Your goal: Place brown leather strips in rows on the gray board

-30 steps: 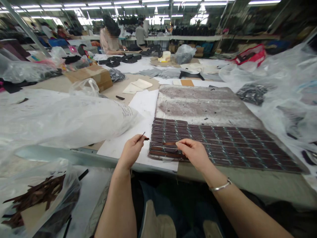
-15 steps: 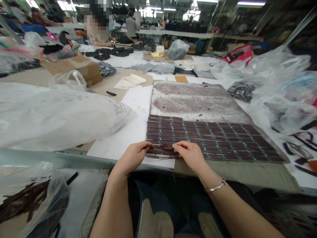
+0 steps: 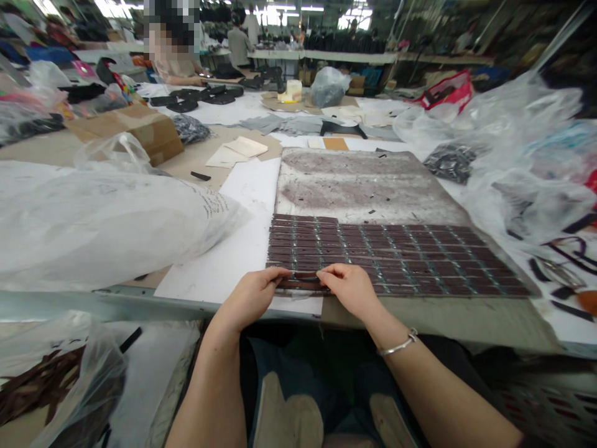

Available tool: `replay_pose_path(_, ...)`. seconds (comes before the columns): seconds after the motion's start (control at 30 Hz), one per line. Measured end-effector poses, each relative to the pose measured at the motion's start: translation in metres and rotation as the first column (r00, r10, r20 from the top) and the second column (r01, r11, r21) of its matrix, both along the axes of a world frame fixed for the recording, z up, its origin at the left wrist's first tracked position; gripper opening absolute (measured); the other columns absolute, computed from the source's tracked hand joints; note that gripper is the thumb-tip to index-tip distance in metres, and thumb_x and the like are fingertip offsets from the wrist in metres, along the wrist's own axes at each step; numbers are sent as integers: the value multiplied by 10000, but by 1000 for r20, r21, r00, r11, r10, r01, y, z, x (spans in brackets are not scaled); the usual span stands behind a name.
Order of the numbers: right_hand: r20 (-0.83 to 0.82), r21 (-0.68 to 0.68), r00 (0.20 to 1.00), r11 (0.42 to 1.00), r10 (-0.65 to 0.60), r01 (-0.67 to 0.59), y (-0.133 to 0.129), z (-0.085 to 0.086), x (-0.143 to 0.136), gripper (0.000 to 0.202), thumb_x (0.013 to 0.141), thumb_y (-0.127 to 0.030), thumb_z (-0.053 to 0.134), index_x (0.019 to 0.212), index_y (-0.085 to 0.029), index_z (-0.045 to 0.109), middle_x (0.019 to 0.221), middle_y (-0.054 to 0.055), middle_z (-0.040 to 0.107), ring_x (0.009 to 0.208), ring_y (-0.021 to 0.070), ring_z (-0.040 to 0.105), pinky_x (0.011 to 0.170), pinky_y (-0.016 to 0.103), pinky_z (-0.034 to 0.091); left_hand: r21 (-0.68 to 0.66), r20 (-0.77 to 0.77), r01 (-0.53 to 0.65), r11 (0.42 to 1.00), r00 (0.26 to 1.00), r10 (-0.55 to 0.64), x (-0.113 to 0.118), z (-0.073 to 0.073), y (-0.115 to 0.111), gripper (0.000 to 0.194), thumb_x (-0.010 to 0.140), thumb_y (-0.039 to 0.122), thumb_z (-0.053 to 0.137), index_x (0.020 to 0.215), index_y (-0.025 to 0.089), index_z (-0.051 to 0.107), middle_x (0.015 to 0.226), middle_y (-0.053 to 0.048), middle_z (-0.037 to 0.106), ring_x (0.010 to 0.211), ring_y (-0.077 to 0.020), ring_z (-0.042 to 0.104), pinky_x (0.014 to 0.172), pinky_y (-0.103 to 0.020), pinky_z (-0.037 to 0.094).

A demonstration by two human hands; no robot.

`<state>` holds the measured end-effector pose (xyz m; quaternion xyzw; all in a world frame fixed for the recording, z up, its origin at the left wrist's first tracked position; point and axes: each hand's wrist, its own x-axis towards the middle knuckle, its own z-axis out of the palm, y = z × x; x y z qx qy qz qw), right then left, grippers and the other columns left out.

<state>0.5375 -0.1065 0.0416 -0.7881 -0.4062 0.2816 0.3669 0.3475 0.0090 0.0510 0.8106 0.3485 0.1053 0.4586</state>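
Grip pinched close, left hand and right hand, on a dark strip!
It spans the gap between them at the board's near left corner, beside rows of brown strips; whether it's touching down is hard to tell.

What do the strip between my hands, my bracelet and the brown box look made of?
Strip: leather or imitation, perhaps; dark, smooth, thin. Bracelet: probably polished metal, from its silvery shine. Box: likely cardboard, matte tan with folded edges.
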Motion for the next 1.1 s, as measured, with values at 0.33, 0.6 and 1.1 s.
replay_pose_path(0.33, -131, 35, 990, 998, -46, 51, 0, 0, 1, 238, 742, -427, 602, 726, -216, 712, 658, 3, 678, 542, 131, 541, 551, 262, 400, 42, 11, -93, 995, 996, 93, 0, 0, 1, 351, 853, 291, 435, 1109, 224, 666, 1123, -33, 680, 1065, -211, 594, 986, -339, 406)
replay_pose_path(0.6, -330, 93, 943, 992, -50, 85, 7, 2, -10, 268, 720, -440, 627, 718, -183, 701, 613, 10, 648, 468, 98, 470, 475, 241, 356, -26, 53, -141, 990, 988, 142, -3, 2, 5, 316, 840, 306, 468, 1054, 202, 676, 1078, -34, 692, 1039, -198, 599, 987, -329, 405)
replay_pose_path(1.1, 99, -25, 995, 1000, -5, 8, 5, 4, -3, 235, 769, -375, 553, 748, -230, 736, 715, -8, 716, 684, 166, 641, 666, 263, 446, 4, -53, 44, 999, 998, -44, -1, -2, 0, 366, 874, 284, 389, 1118, 239, 658, 1135, 12, 675, 1082, -173, 587, 1002, -302, 401)
